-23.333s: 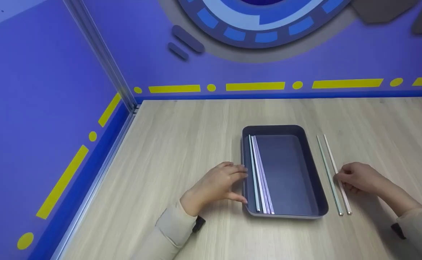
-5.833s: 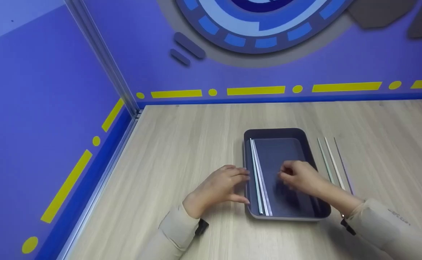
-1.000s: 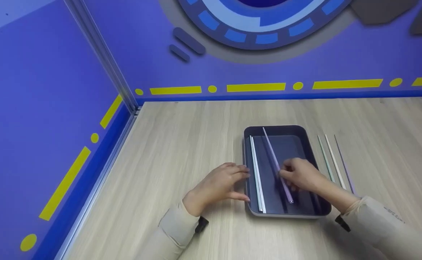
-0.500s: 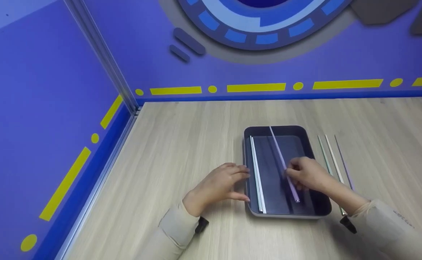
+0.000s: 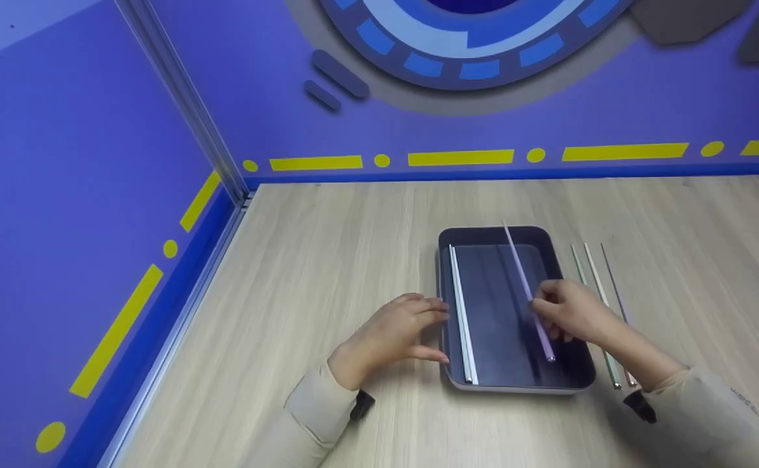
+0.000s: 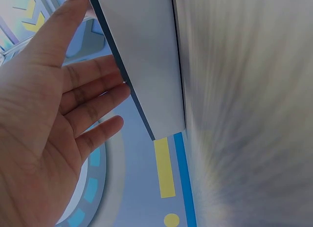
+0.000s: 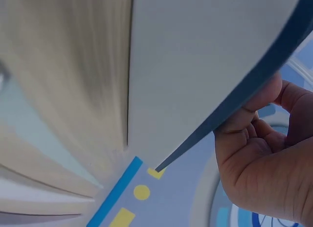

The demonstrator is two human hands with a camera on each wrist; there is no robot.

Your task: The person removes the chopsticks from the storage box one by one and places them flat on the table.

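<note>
My right hand pinches a purple chopstick between thumb and fingers, over the right half of a dark rectangular tray. The chopstick's far tip rises past the tray's back rim. Along the tray's left side lie a green and a white chopstick, close together. My left hand touches the tray's left rim, thumb apart from the fingers. In the left wrist view the fingers reach the tray's edge, fairly straight. The right wrist view shows the tray's outer wall hiding the held chopstick.
On the table right of the tray lie a green chopstick, a white chopstick and a purple chopstick, partly under my right forearm. A blue wall panel stands behind the table, another to the left.
Over the last second my right hand has carried the purple chopstick rightward across the tray. Since the oldest frame, another purple chopstick has come to lie on the table. My left hand stays put.
</note>
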